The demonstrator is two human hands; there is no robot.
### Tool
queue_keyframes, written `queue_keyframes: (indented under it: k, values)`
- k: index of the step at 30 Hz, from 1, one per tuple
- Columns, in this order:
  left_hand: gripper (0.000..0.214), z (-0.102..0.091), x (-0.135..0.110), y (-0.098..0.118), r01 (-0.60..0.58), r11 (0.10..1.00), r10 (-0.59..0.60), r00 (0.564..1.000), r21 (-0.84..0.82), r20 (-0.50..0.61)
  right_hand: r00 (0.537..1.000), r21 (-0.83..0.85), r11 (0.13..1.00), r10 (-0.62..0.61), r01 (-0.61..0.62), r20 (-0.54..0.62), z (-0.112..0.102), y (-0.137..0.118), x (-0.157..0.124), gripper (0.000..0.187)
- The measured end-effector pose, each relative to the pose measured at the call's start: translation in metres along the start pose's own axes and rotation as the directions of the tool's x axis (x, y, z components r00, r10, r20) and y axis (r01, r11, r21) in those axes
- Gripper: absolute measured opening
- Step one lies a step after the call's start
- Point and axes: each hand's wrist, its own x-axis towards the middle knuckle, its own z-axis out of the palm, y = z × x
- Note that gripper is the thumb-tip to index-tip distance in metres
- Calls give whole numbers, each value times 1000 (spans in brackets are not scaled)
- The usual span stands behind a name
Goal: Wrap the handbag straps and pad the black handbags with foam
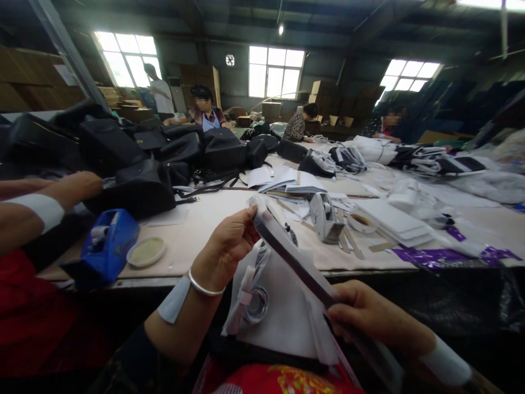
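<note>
A long dark strap (293, 257) in a translucent white wrapping stretches slantwise between my two hands. With thumb and fingers my left hand (229, 238) pinches its upper end, above the table's near edge. Lower down and to the right, my right hand (365, 312) is closed round the same strap, whose wrapped tail hangs below it. Behind the strap, a white-wrapped bundle (283, 317) rests at my lap. On the bundle's left side a coiled piece in white wrapping (256, 303) shows; what it is, I cannot tell.
Black bags (135, 186) are heaped at the left, by a co-worker's arm (49, 202). A blue tape dispenser (109, 243) and a round dish (146, 251) lie near the edge. Further right are a grey tape dispenser (324, 219), a tape roll (361, 222) and white sheets (394, 221).
</note>
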Motion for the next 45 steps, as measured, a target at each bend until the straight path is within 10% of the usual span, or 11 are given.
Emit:
queue_keyframes:
  k: [4, 8, 13, 25, 45]
  values:
    - [25, 7, -7, -13, -25, 999, 29, 993, -42, 116, 980, 168, 974, -129, 154, -152, -1, -21, 5, 33]
    - [59, 9, -32, -55, -17, 986, -38, 945, 166, 325, 844, 63, 921, -322, 383, -430, 9, -60, 29, 32]
    - [22, 10, -62, -97, -130, 840, -127, 897, 527, 424, 710, -180, 874, -474, 452, -520, 24, -87, 58, 31]
    - [30, -9, -19, -50, -196, 957, 199, 980, 212, 10, 959, -104, 968, -240, 227, -147, 25, -19, 56, 50]
    - [41, -7, -37, -96, -132, 937, 81, 983, 322, 167, 903, 76, 943, -285, 325, -320, 52, -27, 83, 56]
